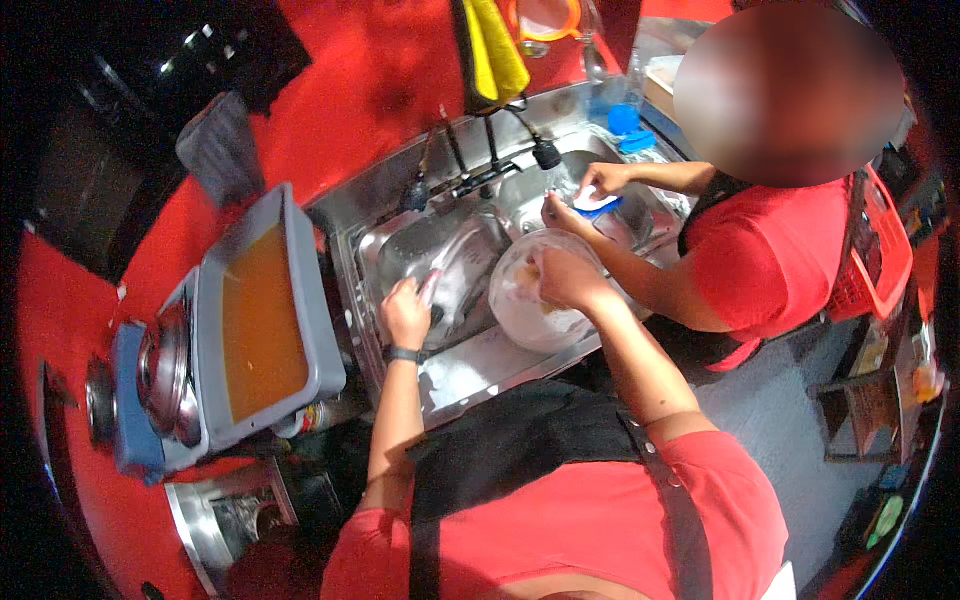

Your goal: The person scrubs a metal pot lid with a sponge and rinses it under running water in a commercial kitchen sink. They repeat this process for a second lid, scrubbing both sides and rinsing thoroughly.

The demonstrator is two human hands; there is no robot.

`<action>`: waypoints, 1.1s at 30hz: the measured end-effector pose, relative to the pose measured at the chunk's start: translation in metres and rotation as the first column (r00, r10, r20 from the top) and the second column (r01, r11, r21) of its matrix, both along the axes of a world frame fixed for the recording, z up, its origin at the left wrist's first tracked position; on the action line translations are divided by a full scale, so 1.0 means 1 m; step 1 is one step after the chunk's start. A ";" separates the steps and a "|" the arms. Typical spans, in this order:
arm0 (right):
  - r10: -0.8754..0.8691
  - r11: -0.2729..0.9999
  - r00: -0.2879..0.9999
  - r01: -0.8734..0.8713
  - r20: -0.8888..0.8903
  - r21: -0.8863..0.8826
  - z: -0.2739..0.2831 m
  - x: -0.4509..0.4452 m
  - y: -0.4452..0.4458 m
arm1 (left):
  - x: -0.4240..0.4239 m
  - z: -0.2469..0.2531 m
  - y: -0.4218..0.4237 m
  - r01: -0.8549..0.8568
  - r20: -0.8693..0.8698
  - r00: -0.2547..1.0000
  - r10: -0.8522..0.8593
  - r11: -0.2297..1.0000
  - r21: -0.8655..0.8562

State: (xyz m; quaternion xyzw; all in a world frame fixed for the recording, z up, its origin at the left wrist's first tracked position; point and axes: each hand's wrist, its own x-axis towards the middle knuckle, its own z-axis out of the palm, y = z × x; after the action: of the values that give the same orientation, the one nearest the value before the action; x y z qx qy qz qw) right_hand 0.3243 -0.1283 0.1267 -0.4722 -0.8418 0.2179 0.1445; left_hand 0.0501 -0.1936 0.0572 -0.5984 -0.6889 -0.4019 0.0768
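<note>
My left hand (pixel 407 313) is closed around the handle of a utensil (pixel 430 286) over the left basin of a steel double sink (pixel 457 375); the utensil's far end is blurred. My right hand (pixel 564 279) reaches into a round, translucent plastic tub (pixel 517 319) at the sink's front middle. Something yellowish shows at my right fingertips, partly hidden by the hand, perhaps a sponge. Foam lies in the left basin. Beyond the tub, a co-worker's hands (pixel 592 196) hold a white and blue item (pixel 598 206) over the right basin, by a black faucet head (pixel 547 154).
A grey tub (pixel 321 352) of orange-brown liquid stands left of the sink, beside metal lids (pixel 166 360). The co-worker (pixel 780 247) stands close on the right, by a red plastic basket (pixel 889 247). A yellow and black cloth (pixel 495 56) hangs above the faucets.
</note>
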 end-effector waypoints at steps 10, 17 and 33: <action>0.084 0.995 0.990 -0.088 0.112 0.038 0.026 -0.078 0.072 | -0.028 -0.032 0.033 -0.026 0.117 0.993 0.024 1.000 0.013; 0.020 0.998 1.000 -0.021 0.018 0.059 -0.074 -0.194 0.205 | -0.048 -0.055 0.077 -0.099 0.215 0.971 0.101 0.995 -0.023; -0.120 0.960 0.993 0.116 0.000 0.256 -0.140 -0.228 0.264 | -0.048 -0.013 0.111 -0.028 0.180 0.974 0.141 0.855 -0.518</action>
State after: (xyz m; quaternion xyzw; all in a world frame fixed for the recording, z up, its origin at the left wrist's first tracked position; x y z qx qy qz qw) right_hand 0.0959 0.1355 -0.0129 -0.5005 -0.8344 0.0952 0.2104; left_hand 0.0024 -0.0827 0.0438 -0.5201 -0.8007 -0.2616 -0.1409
